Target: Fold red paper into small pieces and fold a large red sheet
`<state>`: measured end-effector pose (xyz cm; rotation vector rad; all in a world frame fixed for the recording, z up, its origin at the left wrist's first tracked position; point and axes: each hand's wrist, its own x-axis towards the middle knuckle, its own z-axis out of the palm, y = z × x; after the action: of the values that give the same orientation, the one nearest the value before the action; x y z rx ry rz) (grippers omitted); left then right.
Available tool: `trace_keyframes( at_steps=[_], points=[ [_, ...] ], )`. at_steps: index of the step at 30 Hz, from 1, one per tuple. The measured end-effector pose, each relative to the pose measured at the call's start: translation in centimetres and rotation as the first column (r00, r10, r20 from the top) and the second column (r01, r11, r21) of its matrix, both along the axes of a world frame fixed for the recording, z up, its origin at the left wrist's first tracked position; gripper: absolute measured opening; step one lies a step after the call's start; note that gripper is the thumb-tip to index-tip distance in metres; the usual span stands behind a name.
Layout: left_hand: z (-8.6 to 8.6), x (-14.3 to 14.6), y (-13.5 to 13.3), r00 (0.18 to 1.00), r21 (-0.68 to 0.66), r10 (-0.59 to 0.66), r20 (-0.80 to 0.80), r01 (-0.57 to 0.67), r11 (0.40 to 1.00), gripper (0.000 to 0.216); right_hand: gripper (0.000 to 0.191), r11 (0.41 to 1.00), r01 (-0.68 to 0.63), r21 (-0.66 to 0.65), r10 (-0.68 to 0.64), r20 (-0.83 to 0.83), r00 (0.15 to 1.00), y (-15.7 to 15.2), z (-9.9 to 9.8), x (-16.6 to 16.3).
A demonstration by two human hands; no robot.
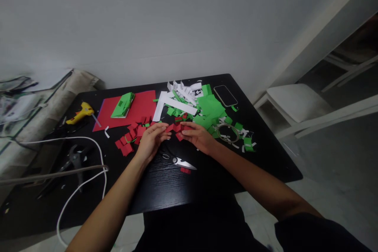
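Note:
Between my two hands is a folded strip of red paper (pixel 176 128), bent in a zigzag. My left hand (pixel 152 138) pinches its left end, and my right hand (pixel 196 136) grips the right end between thumb and fingers. Scissors (pixel 180 161) with black handles lie on the table just below the hands, blades pointing right. A small red paper piece (pixel 185 170) rests beside the blades. To the left of my left hand is a pile of folded red paper pieces (pixel 126 141). Green paper (pixel 211 110) and white paper strips (pixel 177 102) are heaped beyond my hands.
A yellow glue gun (pixel 81 113) lies at the left, near a red sheet (pixel 102 112) bearing a green folded bundle (pixel 123 105). A phone (pixel 225 95) and a tape ring (pixel 228 133) are on the right. A white cable (pixel 102 153) loops across the left side. A white chair (pixel 298 102) stands beyond.

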<state>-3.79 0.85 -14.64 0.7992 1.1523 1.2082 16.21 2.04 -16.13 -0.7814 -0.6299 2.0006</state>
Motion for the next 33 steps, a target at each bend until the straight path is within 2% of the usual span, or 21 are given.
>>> trace_keyframes(
  at_steps=[5, 7, 8, 9, 11, 13, 16, 20, 25, 28, 31, 33],
  points=[
    [1.0, -0.4, -0.1, 0.989, 0.128, 0.029, -0.148, -0.010, 0.992, 0.038, 0.041, 1.000, 0.023, -0.009, -0.023, -0.012, 1.000, 0.4, -0.1, 0.1],
    [1.8, -1.3, -0.3, 0.952, 0.189, 0.002, -0.307, 0.059, 0.980, 0.033, 0.036, 0.999, 0.041, -0.016, -0.041, -0.019, 0.999, 0.7, -0.3, 0.2],
    [2.3, -1.9, -0.5, 0.895, 0.216, -0.032, -0.444, 0.142, 0.966, 0.026, 0.033, 0.998, 0.052, -0.019, -0.052, -0.023, 0.998, 0.9, -0.4, 0.2],
    [2.8, -2.6, -0.7, 0.799, 0.214, -0.081, -0.596, 0.255, 0.943, 0.019, 0.030, 0.998, 0.063, -0.022, -0.064, -0.028, 0.998, 1.0, -0.5, 0.2],
    [3.7, -3.9, -1.4, 0.502, 0.095, -0.177, -0.846, 0.470, 0.877, 0.016, 0.025, 0.996, 0.082, -0.027, -0.083, -0.038, 0.996, 1.3, -0.7, 0.3],
    [4.2, -4.8, -2.1, 0.237, -0.033, -0.210, -0.948, 0.584, 0.811, 0.020, 0.024, 0.995, 0.091, -0.028, -0.092, -0.047, 0.995, 1.5, -0.8, 0.4],
    [4.2, -5.2, -3.0, 0.020, -0.141, -0.200, -0.980, 0.637, 0.758, 0.033, 0.022, 0.995, 0.099, -0.022, -0.100, -0.055, 0.993, 1.6, -0.8, 0.5],
    [3.6, -4.5, -3.7, -0.172, -0.251, -0.183, -0.968, 0.656, 0.712, 0.037, 0.019, 0.994, 0.109, -0.003, -0.109, -0.047, 0.993, 1.6, -0.8, 0.5],
    [4.0, -3.4, -3.9, -0.273, -0.275, -0.108, -0.956, 0.706, 0.652, 0.028, 0.024, 0.989, 0.135, 0.055, -0.135, -0.004, 0.991, 1.7, -0.7, 0.5],
    [4.7, -3.4, -4.1, -0.297, -0.311, -0.127, -0.946, 0.733, 0.605, 0.024, 0.029, 0.980, 0.160, 0.114, -0.167, 0.053, 0.985, 1.8, -0.5, 0.5],
    [5.2, -4.5, -4.4, -0.291, -0.337, -0.178, -0.940, 0.711, 0.617, 0.021, 0.039, 0.954, 0.229, 0.194, -0.257, 0.132, 0.957, 1.8, -0.6, 0.5],
    [5.3, -5.7, -4.9, -0.221, -0.311, -0.219, -0.950, 0.691, 0.652, 0.022, 0.043, 0.920, 0.292, 0.263, -0.346, 0.192, 0.918, 1.7, -0.6, 0.5]
  ],
)
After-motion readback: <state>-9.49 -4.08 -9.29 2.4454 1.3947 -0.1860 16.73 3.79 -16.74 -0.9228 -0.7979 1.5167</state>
